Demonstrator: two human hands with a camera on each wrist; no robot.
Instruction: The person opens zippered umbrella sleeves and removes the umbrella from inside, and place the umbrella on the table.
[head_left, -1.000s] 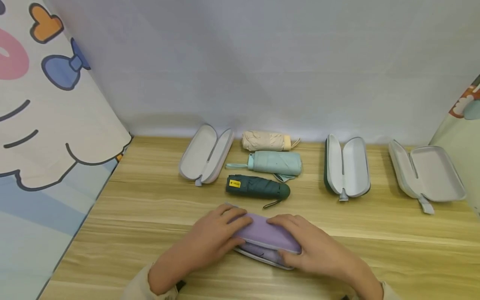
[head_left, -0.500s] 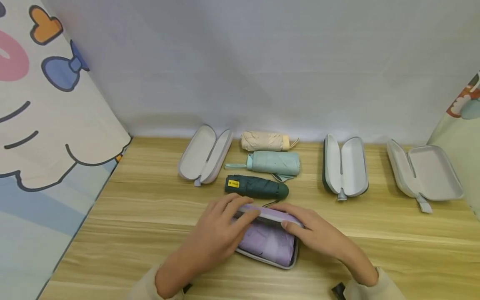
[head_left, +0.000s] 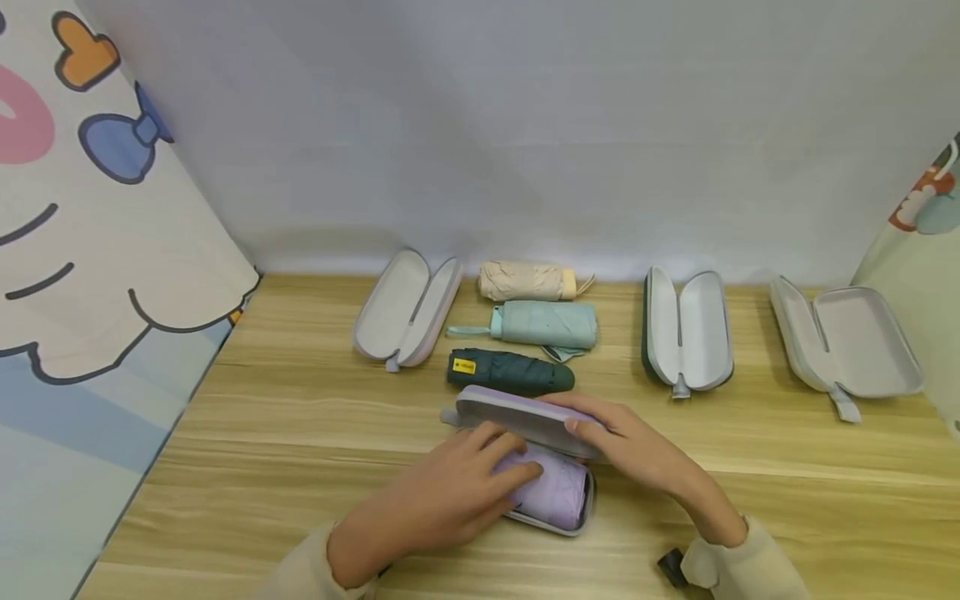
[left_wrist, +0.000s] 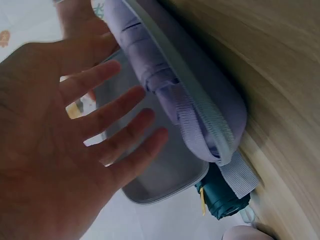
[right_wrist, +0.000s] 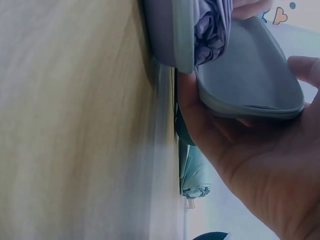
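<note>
A purple zip case (head_left: 531, 421) lies unfolded near the table's front, its grey-lined lid tilted up. Inside its lower half sits a folded lilac umbrella (head_left: 561, 493), with a strap (left_wrist: 186, 120) visible in the left wrist view. My left hand (head_left: 453, 483) reaches over the umbrella, fingers spread and slightly bent; whether the fingertips touch it, I cannot tell. At the lid's right end, my right hand (head_left: 637, 442) holds the lid between the thumb in front and the fingers behind. A dark green umbrella (head_left: 510, 372) lies just behind the case.
Farther back lie a mint umbrella (head_left: 547, 323) and a beige umbrella (head_left: 521, 281). An unzipped pale case (head_left: 390, 312) stands to their left. On the right are a dark green case (head_left: 705, 333) and a cream case (head_left: 866, 342), both unfolded. A white curtain (head_left: 487, 133) backs the table.
The purple case's lid has swung up and back from nearly closed, baring the lilac umbrella. My left hand has left the lid and moved right over the umbrella; my right hand stays on the lid.
</note>
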